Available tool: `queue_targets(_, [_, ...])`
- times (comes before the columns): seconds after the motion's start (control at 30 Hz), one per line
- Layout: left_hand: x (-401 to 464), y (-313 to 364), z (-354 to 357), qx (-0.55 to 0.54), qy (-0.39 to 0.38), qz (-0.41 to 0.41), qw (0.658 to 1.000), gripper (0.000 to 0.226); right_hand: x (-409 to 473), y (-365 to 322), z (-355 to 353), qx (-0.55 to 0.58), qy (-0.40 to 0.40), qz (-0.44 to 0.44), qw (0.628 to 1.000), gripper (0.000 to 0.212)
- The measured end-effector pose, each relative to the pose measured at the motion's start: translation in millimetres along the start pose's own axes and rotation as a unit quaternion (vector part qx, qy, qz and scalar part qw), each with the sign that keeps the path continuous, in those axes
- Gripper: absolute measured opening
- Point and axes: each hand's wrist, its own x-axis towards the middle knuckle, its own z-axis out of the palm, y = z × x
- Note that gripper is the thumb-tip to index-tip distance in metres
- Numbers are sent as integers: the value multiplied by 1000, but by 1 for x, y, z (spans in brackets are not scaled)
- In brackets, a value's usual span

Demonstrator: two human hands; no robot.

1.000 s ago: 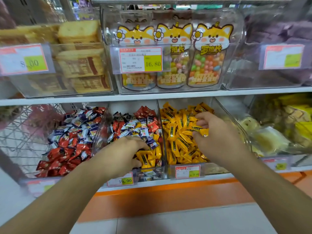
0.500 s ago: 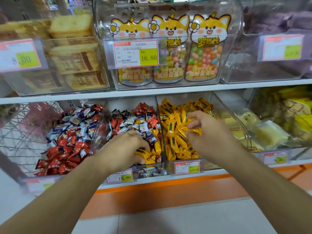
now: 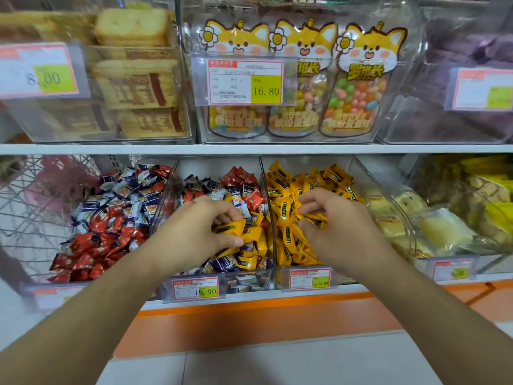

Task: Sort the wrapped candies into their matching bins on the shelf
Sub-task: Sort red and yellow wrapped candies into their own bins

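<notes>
The left hand (image 3: 194, 232) pinches yellow candies (image 3: 236, 230) in the mixed bin (image 3: 249, 283). The right hand (image 3: 337, 227), grip curled, pinches a yellow candy (image 3: 316, 218) over the yellow bin (image 3: 280, 279).

One head-worn camera looked forward and slightly down at the shelf (image 3: 249, 149) from close range, wide-angled. Both forearms reached in from the bottom corners; the bins (image 3: 273, 218) sat around the left hand (image 3: 194, 232) and right hand (image 3: 341, 229), mid-frame.
</notes>
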Motion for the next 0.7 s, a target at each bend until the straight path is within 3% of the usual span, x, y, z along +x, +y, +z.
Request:
queue_targets(0.1, [-5, 11, -2, -87, 43, -4, 995, 32, 0, -12, 6, -2, -64, -65, 996, 49])
queue_targets(0.2, [-9, 23, -1, -135, 68, 13, 988, 26, -2, -28, 14, 57, -98, -78, 991, 42])
queue_targets(0.37, [-11, 33, 7, -93, 120, 28, 988, 25, -1, -33, 24, 192, -54, -33, 979, 25])
queue_targets(0.57, [-9, 46, 10, -38, 119, 41, 991, 51, -2, -30, 23, 247, -25, -5, 969, 7])
queue_targets(0.63, [-9, 51, 9, -30, 115, 60, 991, 50, 0, -28, 19, 269, -11, 7, 963, 6])
queue_targets(0.7, [-9, 51, 10, -17, 112, 68, 991, 49, 0, -27, 15, 298, -25, 23, 954, 18])
